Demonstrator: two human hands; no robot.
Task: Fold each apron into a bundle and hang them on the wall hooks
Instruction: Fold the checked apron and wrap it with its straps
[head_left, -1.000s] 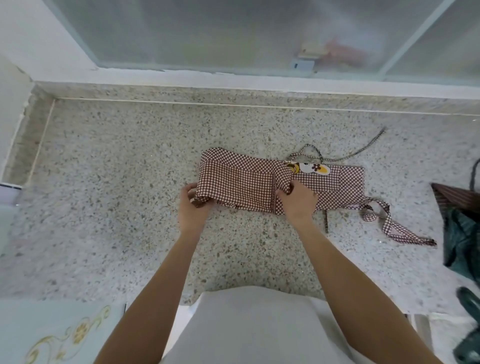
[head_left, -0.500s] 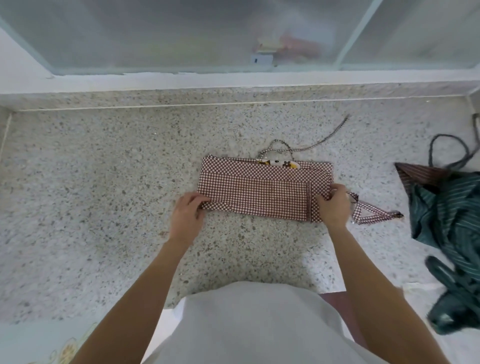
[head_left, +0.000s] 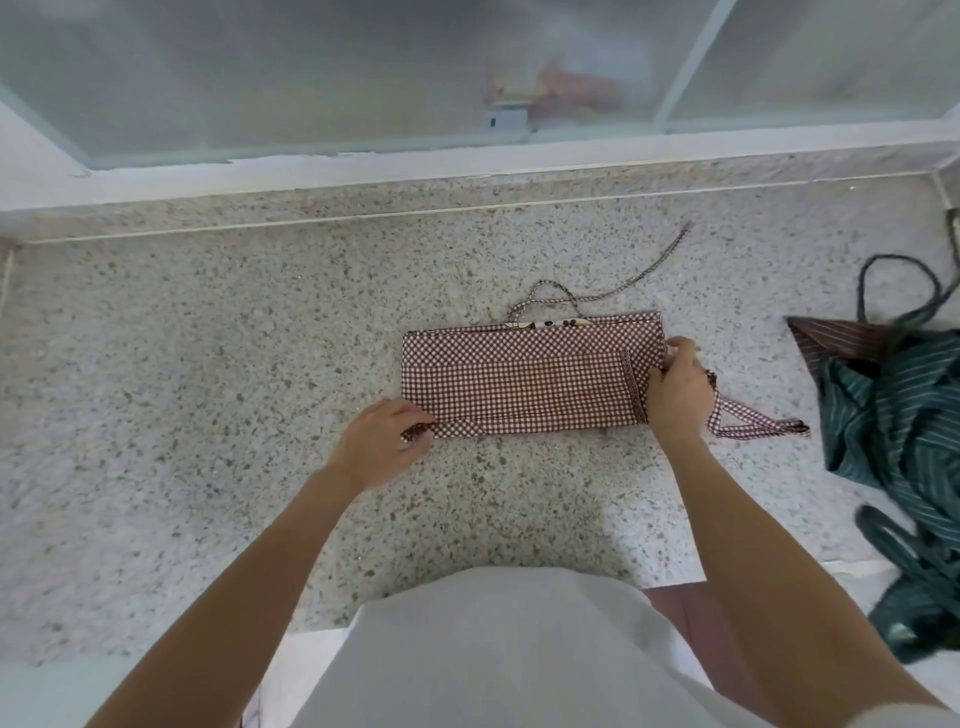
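Both hands (head_left: 382, 441) (head_left: 678, 387) grip the checked apron (head_left: 519, 384) ends; striped aprons (head_left: 893, 415) heaped just right.

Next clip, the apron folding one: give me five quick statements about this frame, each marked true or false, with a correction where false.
1. The checked apron lies folded into a long flat band on the speckled counter. True.
2. The left hand is lifted clear of the fabric. False: it grips the band's near left corner.
3. The right hand holds the band's right end. True.
4. The green striped apron is stacked on the checked one. False: it lies crumpled apart, at the right.
5. A thin strap trails away beyond the band's far edge. True.
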